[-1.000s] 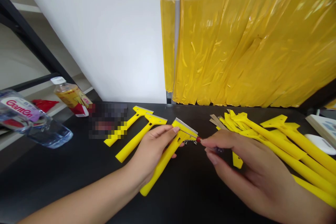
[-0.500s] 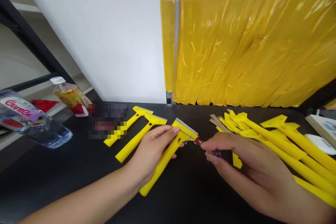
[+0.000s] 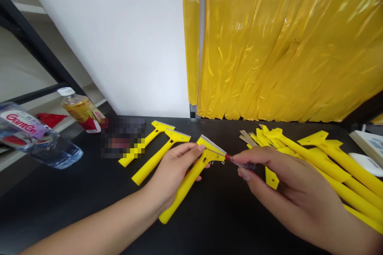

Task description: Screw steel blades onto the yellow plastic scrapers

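Note:
My left hand (image 3: pixel 175 173) is closed around the neck of a yellow scraper (image 3: pixel 185 193), which has a metal blade along its head. Between the thumb and fingers of my right hand (image 3: pixel 287 187) is a small screwdriver (image 3: pixel 243 164) with a clear handle and a red collar. Its thin shaft lies across the scraper's head, with the tip by my left thumb. Small screws (image 3: pixel 223 162) lie on the black table just past the head. To the left rest two more bladed scrapers, one nearer (image 3: pixel 158 159) and one farther (image 3: pixel 146 139).
Several yellow scraper handles (image 3: pixel 323 163) are piled at the right, near small yellow plates (image 3: pixel 263 137) and brownish strips (image 3: pixel 248 137). A water bottle (image 3: pixel 56 153) and a drink bottle (image 3: pixel 80 109) stand at the left. Yellow plastic sheeting (image 3: pixel 269 48) hangs behind the table (image 3: pixel 104 195).
My right hand has shifted slightly right and opened its pinch a little along the screwdriver, showing more of its handle. The left hand and scraper have stayed in place.

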A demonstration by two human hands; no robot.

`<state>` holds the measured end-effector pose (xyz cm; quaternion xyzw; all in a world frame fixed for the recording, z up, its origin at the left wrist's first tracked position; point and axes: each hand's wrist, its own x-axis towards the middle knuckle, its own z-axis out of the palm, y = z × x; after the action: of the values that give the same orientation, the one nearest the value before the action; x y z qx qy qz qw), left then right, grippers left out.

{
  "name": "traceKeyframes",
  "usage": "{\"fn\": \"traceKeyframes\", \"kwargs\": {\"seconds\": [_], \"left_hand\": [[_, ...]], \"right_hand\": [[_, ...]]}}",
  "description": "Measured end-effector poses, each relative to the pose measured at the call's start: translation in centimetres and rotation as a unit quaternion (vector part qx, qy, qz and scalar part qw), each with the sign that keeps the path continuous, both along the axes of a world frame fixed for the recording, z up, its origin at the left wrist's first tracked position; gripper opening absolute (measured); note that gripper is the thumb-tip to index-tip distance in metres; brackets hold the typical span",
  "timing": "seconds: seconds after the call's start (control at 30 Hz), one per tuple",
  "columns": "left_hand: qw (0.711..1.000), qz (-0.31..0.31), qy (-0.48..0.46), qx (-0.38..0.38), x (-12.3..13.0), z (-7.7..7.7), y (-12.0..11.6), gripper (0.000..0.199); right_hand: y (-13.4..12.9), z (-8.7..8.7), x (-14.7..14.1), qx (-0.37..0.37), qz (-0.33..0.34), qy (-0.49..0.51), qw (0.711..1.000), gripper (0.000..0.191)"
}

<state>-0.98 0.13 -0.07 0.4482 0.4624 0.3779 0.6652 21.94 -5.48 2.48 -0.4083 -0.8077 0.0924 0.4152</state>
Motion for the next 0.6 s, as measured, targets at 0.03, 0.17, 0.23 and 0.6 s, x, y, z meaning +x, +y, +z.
{"fn": "traceKeyframes", "kwargs": {"seconds": [0.03,0.17,0.23,0.6], "left_hand": [[1.0,-0.002,0.0,0.001,-0.01,-0.03,0.02,0.03],[1.0,-0.005,0.001,-0.002,-0.02,-0.09,0.03,0.03],[1.0,-0.004,0.003,-0.005,-0.02,-0.11,0.02,0.031],[1.0,-0.001,0.0,0.001,0.04,-0.16,0.02,0.028]], "right_hand": [[0.02,-0.1,0.0,0.005,-0.001,-0.003,1.0,0.026],[0.33,-0.17,-0.13,0.031,0.011,-0.02,0.999,0.016],[0.39,-0.04,-0.17,0.028,0.015,-0.028,0.999,0.017],[-0.04,-0.41,-0.02,-0.019,0.025,0.033,0.999,0.021]]}}
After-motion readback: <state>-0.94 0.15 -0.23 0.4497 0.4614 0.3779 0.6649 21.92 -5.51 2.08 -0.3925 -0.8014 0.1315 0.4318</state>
